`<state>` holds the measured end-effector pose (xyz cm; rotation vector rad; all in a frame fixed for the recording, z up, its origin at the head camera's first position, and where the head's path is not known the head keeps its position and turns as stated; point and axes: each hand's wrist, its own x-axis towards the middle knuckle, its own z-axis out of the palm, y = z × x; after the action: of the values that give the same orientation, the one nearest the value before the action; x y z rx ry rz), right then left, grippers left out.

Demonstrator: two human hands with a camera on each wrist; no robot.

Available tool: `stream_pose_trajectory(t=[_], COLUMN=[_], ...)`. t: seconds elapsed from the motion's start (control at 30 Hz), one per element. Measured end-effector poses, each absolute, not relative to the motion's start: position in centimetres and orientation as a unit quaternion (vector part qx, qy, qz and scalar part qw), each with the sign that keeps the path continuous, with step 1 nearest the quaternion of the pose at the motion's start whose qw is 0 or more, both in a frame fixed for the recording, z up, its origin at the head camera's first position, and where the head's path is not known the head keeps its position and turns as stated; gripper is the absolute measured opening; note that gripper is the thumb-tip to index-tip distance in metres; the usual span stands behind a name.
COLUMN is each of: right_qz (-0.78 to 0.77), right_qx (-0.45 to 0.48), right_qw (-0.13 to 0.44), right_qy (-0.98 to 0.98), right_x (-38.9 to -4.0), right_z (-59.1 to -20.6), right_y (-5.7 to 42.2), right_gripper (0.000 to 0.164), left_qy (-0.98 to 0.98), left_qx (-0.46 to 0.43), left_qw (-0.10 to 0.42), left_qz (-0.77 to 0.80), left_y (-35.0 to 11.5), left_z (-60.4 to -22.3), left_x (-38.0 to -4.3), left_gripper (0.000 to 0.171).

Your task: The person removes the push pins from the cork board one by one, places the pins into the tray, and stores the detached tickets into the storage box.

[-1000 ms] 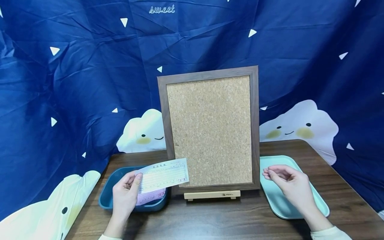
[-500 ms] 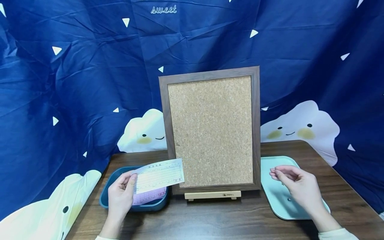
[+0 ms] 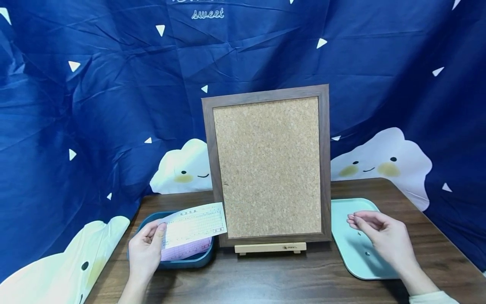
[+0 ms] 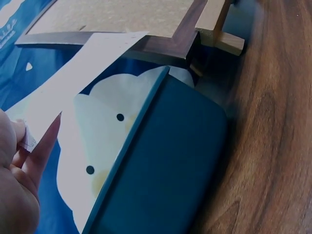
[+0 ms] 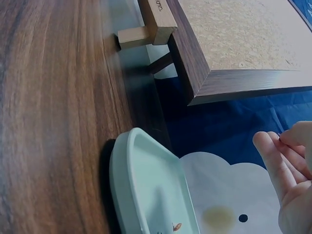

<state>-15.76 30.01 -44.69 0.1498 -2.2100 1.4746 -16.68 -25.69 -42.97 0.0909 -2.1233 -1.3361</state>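
Note:
My left hand [image 3: 146, 249] pinches a white printed receipt slip [image 3: 195, 226] by its left end, thumb on top, above a dark blue bin [image 3: 190, 264]. Under the slip, pink printed slips [image 3: 186, 250] show in the bin. Above a mint green tray [image 3: 341, 211] on the right, my right hand [image 3: 391, 240] brings thumb and fingertips together. A tiny dark speck [image 5: 279, 134] shows between those fingertips in the right wrist view, too small to identify. Small shiny pin-like pieces [image 3: 367, 253] lie on the tray.
Between the hands, a cork board [image 3: 269, 169] in a brown frame leans upright on a light wooden stand [image 3: 270, 248]. The wooden table [image 3: 265, 278] ends at a blue curtain [image 3: 258, 46] printed with clouds and triangles.
My left hand has drawn the slip leftward, away from the board's lower corner. The right hand has shifted slightly right over the tray, and the small pieces below have come into sight.

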Motion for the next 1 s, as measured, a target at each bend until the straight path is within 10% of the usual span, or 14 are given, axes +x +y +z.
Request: stream_pose_trajectory(t=[1.0], right_qz=[0.534], right_qx=[0.033], right_qw=[0.221], right_qy=[-0.815], right_x=[-15.8], right_z=[-45.5], right_y=[32.6], right_gripper=[0.017], left_qy=[-0.827], left_qx=[0.086], left_qw=[0.280], left_qz=[-0.480], left_y=[-28.5], left_z=[-44.1], left_x=[-16.5], left_gripper=[0.019])
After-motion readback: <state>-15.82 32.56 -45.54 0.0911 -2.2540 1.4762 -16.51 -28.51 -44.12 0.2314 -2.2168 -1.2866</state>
